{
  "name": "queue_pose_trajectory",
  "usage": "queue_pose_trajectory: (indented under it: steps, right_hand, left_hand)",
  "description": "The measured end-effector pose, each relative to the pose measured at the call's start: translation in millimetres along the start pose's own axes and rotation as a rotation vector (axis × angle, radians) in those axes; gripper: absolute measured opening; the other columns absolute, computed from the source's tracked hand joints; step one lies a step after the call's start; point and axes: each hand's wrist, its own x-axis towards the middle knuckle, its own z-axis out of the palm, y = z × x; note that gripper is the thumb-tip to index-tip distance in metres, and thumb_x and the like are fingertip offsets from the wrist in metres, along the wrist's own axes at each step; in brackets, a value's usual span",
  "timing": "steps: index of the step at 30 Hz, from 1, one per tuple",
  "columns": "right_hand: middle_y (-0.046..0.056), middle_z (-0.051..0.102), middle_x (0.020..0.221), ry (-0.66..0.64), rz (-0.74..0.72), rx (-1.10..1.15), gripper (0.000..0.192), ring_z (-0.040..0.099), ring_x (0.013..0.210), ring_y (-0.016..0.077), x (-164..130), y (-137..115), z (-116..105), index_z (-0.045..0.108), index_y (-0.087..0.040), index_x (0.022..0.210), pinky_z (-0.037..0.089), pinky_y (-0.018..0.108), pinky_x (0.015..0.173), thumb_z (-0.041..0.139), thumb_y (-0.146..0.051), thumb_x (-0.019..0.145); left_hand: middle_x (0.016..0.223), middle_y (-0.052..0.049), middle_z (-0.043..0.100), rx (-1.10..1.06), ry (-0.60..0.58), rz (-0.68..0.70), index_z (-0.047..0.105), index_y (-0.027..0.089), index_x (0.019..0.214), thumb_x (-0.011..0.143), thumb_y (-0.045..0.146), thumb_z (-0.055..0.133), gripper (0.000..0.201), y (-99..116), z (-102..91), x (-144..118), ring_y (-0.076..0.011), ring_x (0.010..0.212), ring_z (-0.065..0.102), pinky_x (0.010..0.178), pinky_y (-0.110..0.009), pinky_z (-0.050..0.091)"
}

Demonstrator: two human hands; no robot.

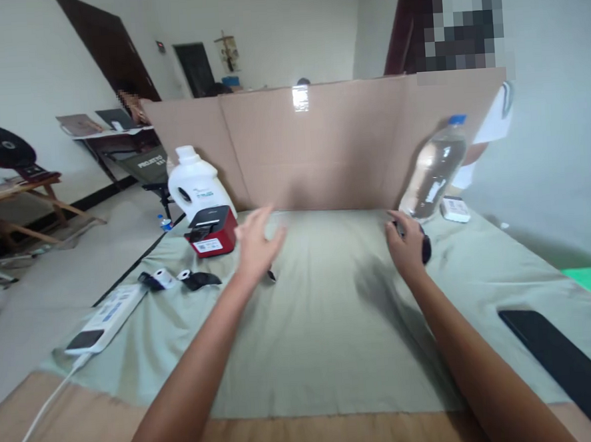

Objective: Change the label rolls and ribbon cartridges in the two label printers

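My left hand (255, 245) hovers over the grey-green cloth (332, 325) with its fingers spread, holding nothing. A small black item (271, 275) lies on the cloth just under it. The red and black label printer (212, 231) stands to its left. My right hand (407, 244) is closed around a small black object (424, 246) near the back right of the cloth. A clear water bottle (435, 171) with a blue cap leans just behind that hand.
A cardboard screen (321, 146) stands along the back. A white jug (195, 180), label rolls (165, 278), a black roll holder (199, 280) and a white power strip (106, 319) sit at left. A black flat slab (564, 364) lies at right. A person sits far left.
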Motion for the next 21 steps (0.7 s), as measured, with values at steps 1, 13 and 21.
queue_pose_trajectory:
  steps: [1,13,21]
  right_hand:
    - [0.018,0.068,0.128,-0.079,-0.048,0.062,0.041,0.056,0.126,0.0311,-10.7,-20.8,18.1,0.07,-0.018,0.116,0.035,0.052,0.116,0.049,-0.039,0.088]
    - [0.005,0.067,0.132,-0.675,0.225,0.746,0.07,0.062,0.125,0.0271,-91.9,-214.9,340.2,0.055,-0.023,0.136,0.047,0.045,0.113,0.074,-0.014,0.069]
    - [0.008,0.062,0.136,-0.705,0.184,0.706,0.111,0.06,0.123,0.0293,-91.1,-187.9,394.0,0.034,-0.024,0.152,0.048,0.053,0.111,0.089,-0.015,0.056]
  left_hand:
    - [0.145,-0.011,0.061,0.0,0.086,-0.083,0.061,0.021,0.137,0.087,0.033,0.067,0.052,-31.6,-24.1,7.9,-0.0313,0.139,0.05,0.121,-0.051,0.031]
    - [0.137,-0.013,0.066,-0.5,0.242,-0.804,0.064,0.013,0.132,0.084,0.017,0.064,0.048,-221.1,-70.6,27.4,-0.0272,0.134,0.058,0.117,-0.038,0.041]
    - [0.129,-0.008,0.071,-0.817,0.222,-0.944,0.069,0.02,0.13,0.089,0.025,0.067,0.042,-234.0,-74.3,18.4,-0.0202,0.121,0.066,0.111,-0.037,0.047]
